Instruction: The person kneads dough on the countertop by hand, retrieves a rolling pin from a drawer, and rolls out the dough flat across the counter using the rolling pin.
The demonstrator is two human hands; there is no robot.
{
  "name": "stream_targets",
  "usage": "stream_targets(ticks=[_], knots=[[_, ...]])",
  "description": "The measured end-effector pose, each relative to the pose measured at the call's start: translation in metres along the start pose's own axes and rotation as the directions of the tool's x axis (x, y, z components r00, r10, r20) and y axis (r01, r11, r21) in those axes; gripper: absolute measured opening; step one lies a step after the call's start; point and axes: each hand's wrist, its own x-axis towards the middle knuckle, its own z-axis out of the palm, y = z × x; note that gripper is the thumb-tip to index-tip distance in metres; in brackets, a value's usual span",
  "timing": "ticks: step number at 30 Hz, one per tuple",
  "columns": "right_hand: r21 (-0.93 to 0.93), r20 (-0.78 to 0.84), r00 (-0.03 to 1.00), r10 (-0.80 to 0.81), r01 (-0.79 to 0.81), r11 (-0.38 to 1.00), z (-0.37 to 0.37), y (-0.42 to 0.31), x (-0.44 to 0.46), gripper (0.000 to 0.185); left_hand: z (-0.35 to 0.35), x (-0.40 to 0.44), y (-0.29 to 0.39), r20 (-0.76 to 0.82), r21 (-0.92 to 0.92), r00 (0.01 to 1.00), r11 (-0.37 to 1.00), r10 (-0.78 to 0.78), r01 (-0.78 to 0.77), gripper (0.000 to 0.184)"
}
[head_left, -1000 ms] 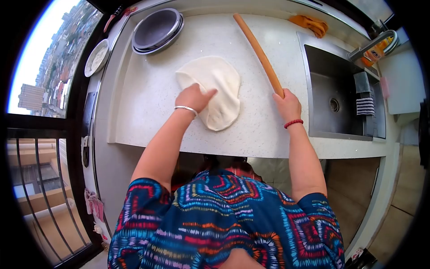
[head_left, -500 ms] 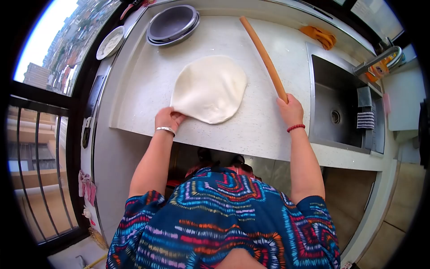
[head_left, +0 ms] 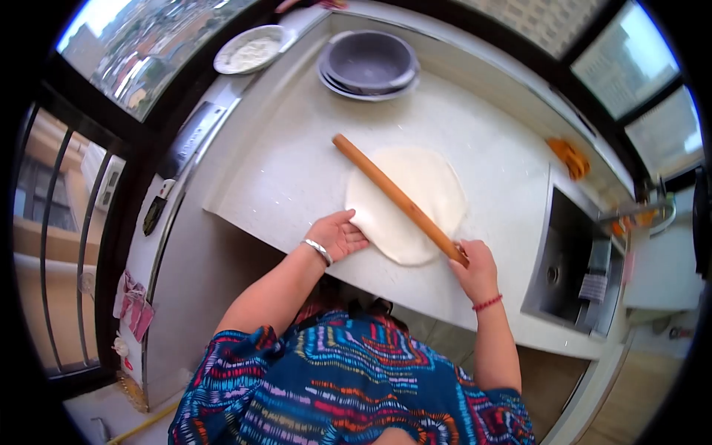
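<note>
wooden pin (head_left: 397, 196) slants over white dough (head_left: 426, 182); right hand (head_left: 476, 268) wraps its near end, left hand (head_left: 337, 236) spread beside the dough.

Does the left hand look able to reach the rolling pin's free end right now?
Probably yes: the left hand looks open and empty, and only flat dough and counter seem to lie between it and the free end of the rolling pin.

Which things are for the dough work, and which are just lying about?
Being used:
long brown wooden rolling pin, in the right hand
flat, round, pale dough sheet

Seemingly just lying about:
stacked round grey bowls
crumpled orange cloth or glove
</note>
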Motion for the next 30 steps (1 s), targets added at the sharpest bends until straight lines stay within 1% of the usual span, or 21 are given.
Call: stream_targets(ticks=[1,2,3,4,5,6,7,8,9,10,12,14,15,16,17,20,21,24,26,27,30], knots=[[-0.008,0.005,0.999,-0.034,0.034,0.999,0.0,-0.006,0.019,0.032,-0.001,-0.001,0.004,0.019,-0.001,0.998,0.998,0.064,-0.064,0.042],[-0.002,-0.063,0.993,-0.097,0.098,0.995,-0.006,-0.021,0.036,0.03,-0.008,0.003,0.011,0.022,-0.02,0.996,0.996,0.087,-0.086,0.042],[0.002,-0.132,0.979,-0.153,0.155,0.988,-0.011,-0.035,0.05,0.029,-0.015,0.009,0.015,0.153,-0.038,0.986,0.998,0.062,-0.057,0.044],[-0.003,-0.129,0.977,-0.172,0.173,0.985,-0.01,-0.05,0.071,0.029,-0.023,0.015,0.021,0.284,-0.049,0.958,0.999,0.036,-0.023,0.046],[0.14,-0.136,0.972,-0.193,0.212,0.967,-0.008,-0.068,0.102,0.028,-0.019,0.012,0.029,0.291,-0.017,0.957,1.0,-0.003,0.009,0.053],[0.278,-0.142,0.967,-0.213,0.246,0.929,-0.006,-0.088,0.133,0.026,-0.025,0.019,0.035,0.298,-0.029,0.955,1.0,0.01,-0.002,0.053],[0.289,-0.145,0.952,-0.268,0.3,0.909,-0.003,-0.112,0.164,0.024,-0.036,0.03,0.039,0.453,-0.032,0.888,0.995,-0.071,0.095,0.057],[0.302,-0.15,0.935,-0.322,0.354,0.885,0.002,-0.137,0.197,0.022,-0.044,0.036,0.044,0.595,-0.014,0.791,0.982,-0.143,0.188,0.061],[0.302,-0.149,0.91,-0.387,0.415,0.858,0.011,-0.16,0.232,0.02,-0.048,0.036,0.047,0.652,0.026,0.74,0.981,-0.162,0.191,0.07],[0.305,-0.15,0.881,-0.449,0.474,0.826,0.02,-0.181,0.265,0.018,-0.049,0.036,0.048,0.655,0.022,0.741,0.984,-0.149,0.178,0.07],[0.266,-0.123,0.854,-0.505,0.519,0.812,0.04,-0.227,0.324,0.018,-0.049,0.04,0.046,0.663,0.034,0.721,0.971,-0.2,0.238,0.073],[0.232,-0.027,0.875,-0.483,0.475,0.849,0.07,-0.261,0.379,0.023,-0.054,0.048,0.044,0.729,0.034,0.655,0.967,-0.197,0.254,0.073],[0.238,-0.034,0.868,-0.496,0.489,0.839,0.083,-0.274,0.4,0.023,-0.054,0.049,0.042,0.726,0.029,0.657,0.964,-0.203,0.265,0.072],[0.163,0.036,0.878,-0.477,0.466,0.87,0.097,-0.286,0.417,0.025,-0.051,0.046,0.043,0.709,0.027,0.674,0.963,-0.208,0.269,0.071],[0.084,0.103,0.888,-0.448,0.441,0.893,0.108,-0.297,0.432,0.028,-0.052,0.048,0.041,0.719,0.026,0.663,0.961,-0.209,0.274,0.07],[0.026,0.165,0.92,-0.355,0.355,0.934,0.133,-0.318,0.456,0.033,-0.05,0.051,0.037,0.724,0.026,0.654,0.956,-0.219,0.292,0.067],[0.025,0.165,0.918,-0.359,0.36,0.933,0.138,-0.322,0.46,0.033,-0.049,0.051,0.037,0.708,0.028,0.665,0.951,-0.237,0.308,0.065],[-0.052,0.251,0.916,-0.312,0.335,0.941,0.147,-0.329,0.467,0.035,-0.046,0.05,0.035,0.698,0.046,0.674,0.954,-0.242,0.295,0.064],[-0.091,0.308,0.917,-0.254,0.294,0.951,0.15,-0.331,0.468,0.036,-0.045,0.051,0.034,0.699,0.035,0.675,0.953,-0.238,0.3,0.065],[-0.131,0.288,0.921,-0.261,0.308,0.942,0.154,-0.332,0.47,0.033,-0.046,0.053,0.034,0.709,0.038,0.665,0.954,-0.236,0.298,0.066],[-0.111,0.264,0.915,-0.306,0.343,0.933,0.157,-0.329,0.471,0.03,-0.046,0.053,0.033,0.721,0.035,0.653,0.953,-0.233,0.302,0.067]])
